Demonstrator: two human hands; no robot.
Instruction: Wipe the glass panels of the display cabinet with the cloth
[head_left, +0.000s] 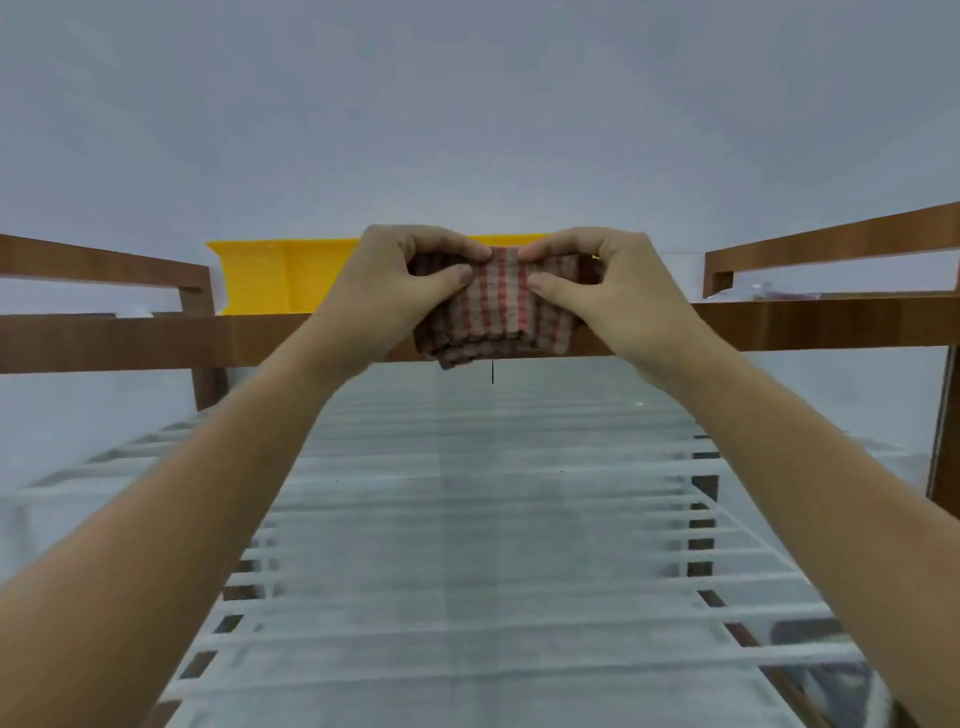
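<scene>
left hand (400, 291) and right hand (597, 291) side by side, both pinching a folded red-checked cloth (491, 312), held up before the cabinet's wooden top rail (156, 340), glass panel (493, 519) below, yellow bin (270, 275) far left behind

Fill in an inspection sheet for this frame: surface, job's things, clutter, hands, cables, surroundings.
Surface: glass panel below the hands, pale stripes showing through it or reflected in it.
Job's things: checked cloth, folded, held up in front of the wooden frame; whether it touches the frame cannot be told.
Clutter: yellow bin behind the frame.
Hands: left hand and right hand both pinch the cloth's top edge.
Cables: nothing seen.
Surroundings: plain pale wall.
</scene>
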